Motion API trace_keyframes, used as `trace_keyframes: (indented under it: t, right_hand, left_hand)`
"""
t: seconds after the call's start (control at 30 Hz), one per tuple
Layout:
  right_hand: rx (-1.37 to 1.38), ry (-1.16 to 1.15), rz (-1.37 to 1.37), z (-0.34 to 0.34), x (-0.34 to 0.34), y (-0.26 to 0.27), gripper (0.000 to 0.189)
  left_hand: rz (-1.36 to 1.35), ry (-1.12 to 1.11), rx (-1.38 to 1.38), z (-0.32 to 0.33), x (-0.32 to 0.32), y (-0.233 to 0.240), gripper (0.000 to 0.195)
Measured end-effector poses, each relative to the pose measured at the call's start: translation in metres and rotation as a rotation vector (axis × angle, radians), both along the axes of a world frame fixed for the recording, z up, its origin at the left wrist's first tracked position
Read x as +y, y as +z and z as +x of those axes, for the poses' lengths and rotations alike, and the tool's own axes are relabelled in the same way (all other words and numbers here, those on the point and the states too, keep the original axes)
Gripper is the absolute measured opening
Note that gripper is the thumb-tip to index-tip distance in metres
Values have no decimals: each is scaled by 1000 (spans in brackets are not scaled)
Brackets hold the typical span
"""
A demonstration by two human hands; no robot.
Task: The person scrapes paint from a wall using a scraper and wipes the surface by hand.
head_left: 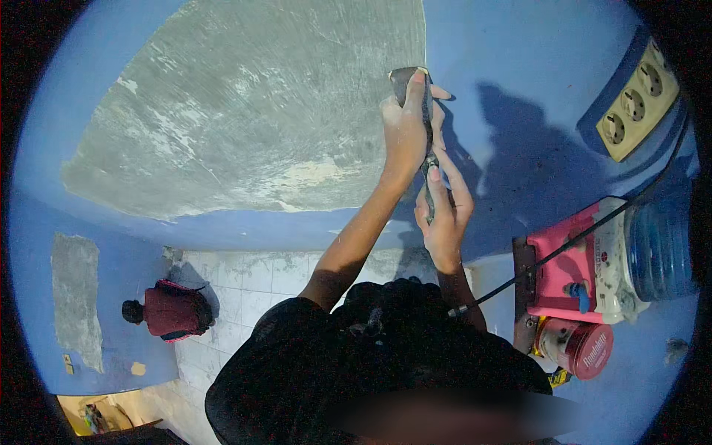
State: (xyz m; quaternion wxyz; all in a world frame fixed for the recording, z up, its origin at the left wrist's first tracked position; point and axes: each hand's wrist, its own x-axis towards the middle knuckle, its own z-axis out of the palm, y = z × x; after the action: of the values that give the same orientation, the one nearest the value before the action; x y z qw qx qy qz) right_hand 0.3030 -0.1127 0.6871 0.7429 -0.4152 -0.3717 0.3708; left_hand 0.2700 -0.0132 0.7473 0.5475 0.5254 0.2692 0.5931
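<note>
Both my hands are on a dark flat-bladed scraper (428, 125), set against the wall at the right border of a bare grey plaster patch (239, 117). My left hand (409, 119) grips the blade part, its thumb lying along the face near the top edge. Lower down, my right hand (448, 206) is closed around the slim handle. Pale dust coats the fingers of my left hand. Blue paint (489, 44) covers the wall right of the patch, where shadows of my arms and head fall.
A multi-socket outlet strip (633, 104) is on the wall at right. A black cable (556, 245) crosses before a pink-and-white water dispenser (573, 267) with a blue bottle (662, 250). Beside it is a red-lidded jar (592, 350). Another person (172, 311) is on the tiled floor (250, 278).
</note>
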Motion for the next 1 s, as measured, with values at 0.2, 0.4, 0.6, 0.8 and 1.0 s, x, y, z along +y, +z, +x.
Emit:
trace_keyframes:
  t: [0.2,0.4,0.6,0.8,1.0]
  right_hand:
    - [-25,-21,25,-6,-1,10,38]
    - [-27,-94,116,2,10,51,31]
    - [22,-11,45,-10,1,31,34]
    - [7,-56,-22,-9,-2,12,39]
    - [21,-48,-32,-9,3,13,38]
  left_hand:
    - [-67,-45,-40,-3,-2,16,44]
    - [127,-4,-88,3,9,46,43]
    - [93,-7,-40,-6,11,26,42]
    - [-38,-116,2,-5,1,8,43]
    - [-12,-80,22,-5,3,12,44]
